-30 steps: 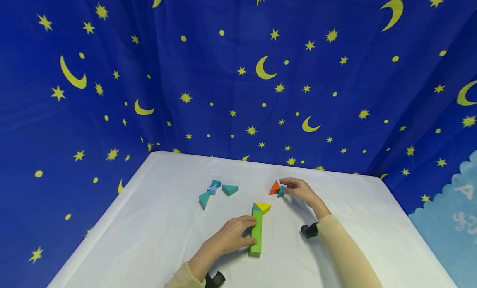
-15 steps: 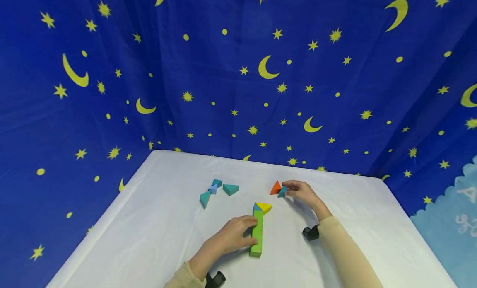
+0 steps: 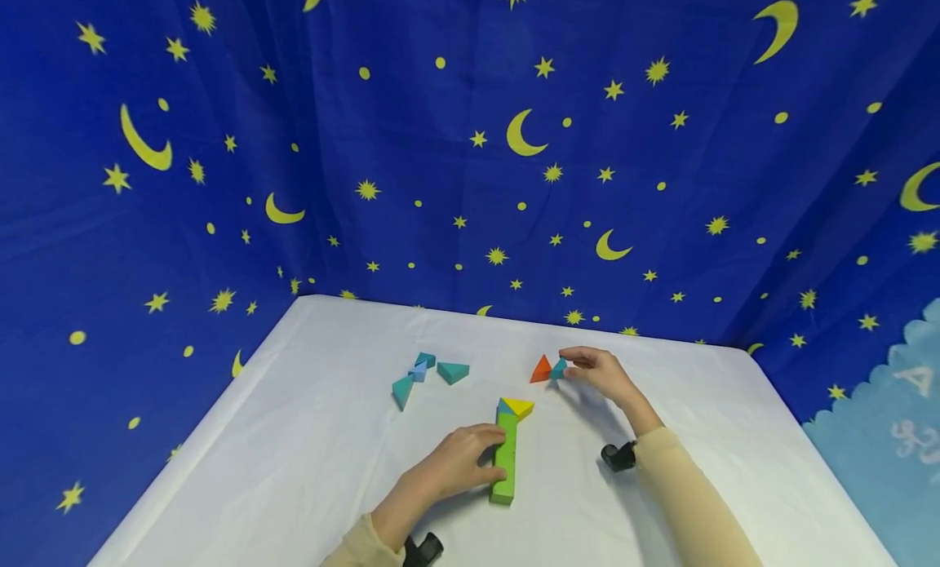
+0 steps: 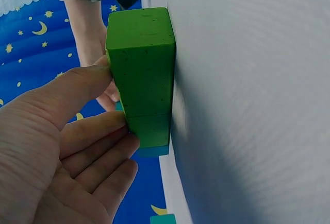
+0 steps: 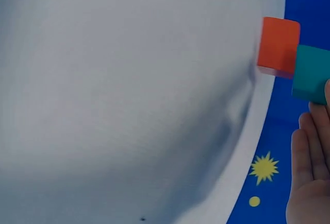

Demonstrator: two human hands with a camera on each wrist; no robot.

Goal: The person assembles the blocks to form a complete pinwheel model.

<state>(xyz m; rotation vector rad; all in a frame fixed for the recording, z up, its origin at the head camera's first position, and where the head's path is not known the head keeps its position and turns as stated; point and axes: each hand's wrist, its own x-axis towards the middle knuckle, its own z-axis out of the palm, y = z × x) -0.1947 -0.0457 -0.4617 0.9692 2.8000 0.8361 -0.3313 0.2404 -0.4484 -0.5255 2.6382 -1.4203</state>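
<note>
A long green piece (image 3: 504, 465) lies at the middle front, showing a seam in the left wrist view. My left hand (image 3: 457, 462) touches its left side with thumb and fingertips, the fingers relaxed. At its far end are a small blue piece (image 3: 506, 407) and a yellow triangle (image 3: 519, 408). Farther back on the right, my right hand (image 3: 600, 375) pinches a teal triangle (image 3: 559, 369) between thumb and fingers. Just left of it stands an orange triangle (image 3: 541, 369); in the right wrist view the orange block (image 5: 279, 46) and teal block (image 5: 310, 73) meet at their edges.
Several more blocks lie at the back left: a teal triangle (image 3: 453, 373), another teal one (image 3: 402, 392) and a light blue piece (image 3: 418, 372) among them. The white table (image 3: 294, 436) ends at a blue star-patterned curtain (image 3: 441, 159) behind and at the sides.
My right hand has shifted slightly to the right, and the teal triangle in it has moved a little away from me, beside the orange one. My left hand stays against the green piece.
</note>
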